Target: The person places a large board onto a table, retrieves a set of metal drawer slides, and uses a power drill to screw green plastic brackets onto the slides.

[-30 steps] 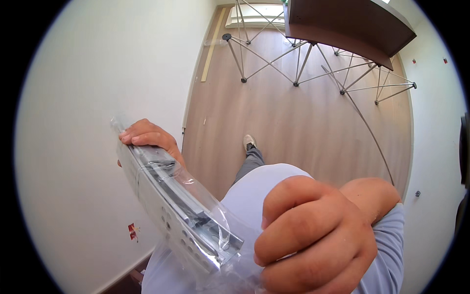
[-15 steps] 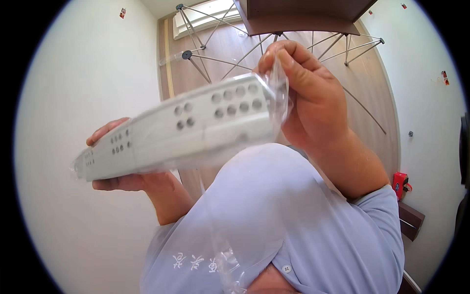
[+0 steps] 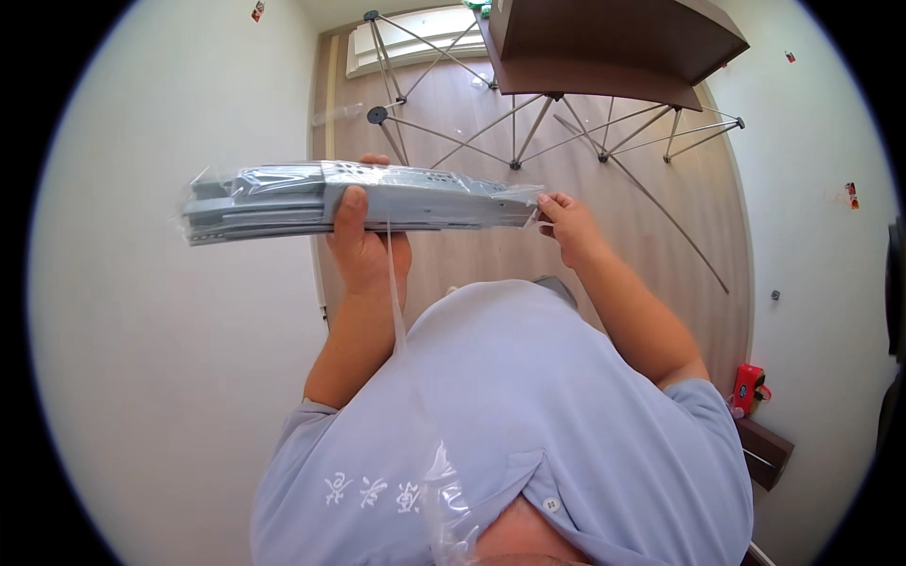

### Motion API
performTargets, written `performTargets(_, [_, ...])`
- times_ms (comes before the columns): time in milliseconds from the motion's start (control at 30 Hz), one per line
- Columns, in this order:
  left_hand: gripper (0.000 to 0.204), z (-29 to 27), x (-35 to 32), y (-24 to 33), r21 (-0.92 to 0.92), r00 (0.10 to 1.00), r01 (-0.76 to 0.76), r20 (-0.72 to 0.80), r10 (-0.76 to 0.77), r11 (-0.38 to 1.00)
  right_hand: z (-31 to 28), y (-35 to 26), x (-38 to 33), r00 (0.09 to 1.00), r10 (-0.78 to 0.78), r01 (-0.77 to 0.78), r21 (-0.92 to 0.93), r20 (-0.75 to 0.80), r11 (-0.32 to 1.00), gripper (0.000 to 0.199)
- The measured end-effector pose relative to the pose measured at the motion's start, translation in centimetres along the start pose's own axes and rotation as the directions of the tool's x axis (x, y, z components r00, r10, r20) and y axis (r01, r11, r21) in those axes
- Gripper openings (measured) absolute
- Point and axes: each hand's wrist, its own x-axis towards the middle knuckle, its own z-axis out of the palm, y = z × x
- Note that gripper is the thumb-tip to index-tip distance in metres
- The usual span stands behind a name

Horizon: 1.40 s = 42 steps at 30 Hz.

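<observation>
While the left hand clamps the long grey metal rails in clear plastic wrap level, right hand fingertips pinch its right end, probably steadying it

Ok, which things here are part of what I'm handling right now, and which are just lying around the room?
In hand:
- grey metal rails in a clear plastic bag
- left hand, gripping the bag's middle
- right hand, pinching its end

Lying about:
- brown table
- its thin metal legs
- red object by the wall
</observation>
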Motion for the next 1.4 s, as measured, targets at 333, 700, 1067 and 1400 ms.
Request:
performTargets(333, [0.053,0.2,2.6,-7.8,-0.281,0.886,0.238,-0.329,-0.326,0.93,-3.1,-5.1,-3.9,0.295,-0.812,0.628,-0.743,0.503,-0.232,0.024])
performTargets(700, [0.047,11.2,8.9,-17.3,-0.221,0.94,0.217,-0.215,-0.265,0.951,-9.2,-14.4,7.5,0.652,-0.44,0.723,-0.681,0.617,0.116,0.067])
performTargets(1067, [0.055,15.1,13.5,-21.9,0.14,0.974,0.225,-0.008,-0.226,0.964,-13.9,-19.2,15.8,0.737,-0.258,0.671,-0.63,0.624,0.392,0.071])
performTargets(1400, [0.076,16.1,17.4,-22.9,0.316,0.967,0.206,0.078,-0.242,0.926,-11.6,-23.1,17.7,0.785,-0.248,0.586,-0.552,0.567,0.593,0.072])
